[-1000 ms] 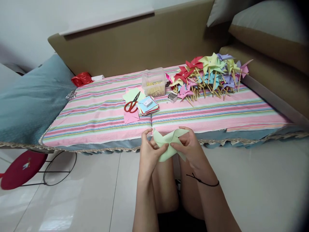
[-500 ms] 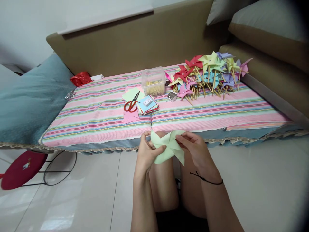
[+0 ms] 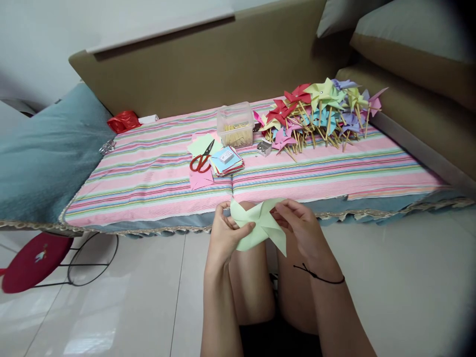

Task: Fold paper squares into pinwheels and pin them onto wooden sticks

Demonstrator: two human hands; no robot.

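A pale green paper pinwheel [image 3: 256,225] is held between my hands above my knees, its blades folded in toward the middle. My left hand [image 3: 228,228] grips it from the left, with the thumb pressed near the centre and the fingers behind. At the upper right blade, my right hand [image 3: 297,220] pinches the paper between thumb and fingers. No stick shows on this pinwheel. Beyond it on the striped cloth lie red-handled scissors [image 3: 201,162], a stack of coloured paper squares [image 3: 227,166] with a small white box on top, and a pink paper piece [image 3: 201,179].
Many finished pinwheels [image 3: 323,116] on sticks are heaped at the right of the sofa. A clear plastic tub [image 3: 235,124] holds thin sticks, beside a small box of metal fasteners [image 3: 264,148]. At far left are a red bag [image 3: 124,121] and a red stool [image 3: 37,263].
My right fingers have shifted slightly on the upper right blade. The pinwheel's lower right point has moved a little right; my left hand keeps its grip.
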